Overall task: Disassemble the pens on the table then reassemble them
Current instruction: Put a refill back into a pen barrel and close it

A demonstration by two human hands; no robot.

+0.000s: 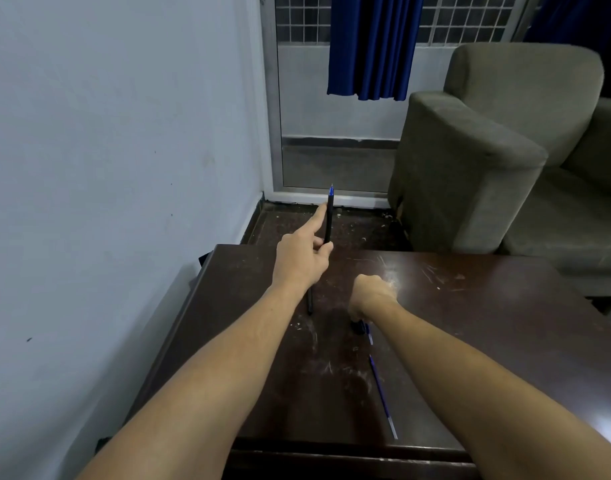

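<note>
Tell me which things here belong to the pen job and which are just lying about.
Job:
black pen, held upright by the left hand
black pen part and blue refill, lying on the table
right hand, fingers curled

Lying about:
armchair
blue curtain

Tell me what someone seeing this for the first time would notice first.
First, the black pen held upright above the far edge of the table, blue tip up, gripped by the left hand with its forefinger laid along it. Next, the right hand curled into a fist over the table's middle, and a thin blue refill lying loose near the front edge.
</note>
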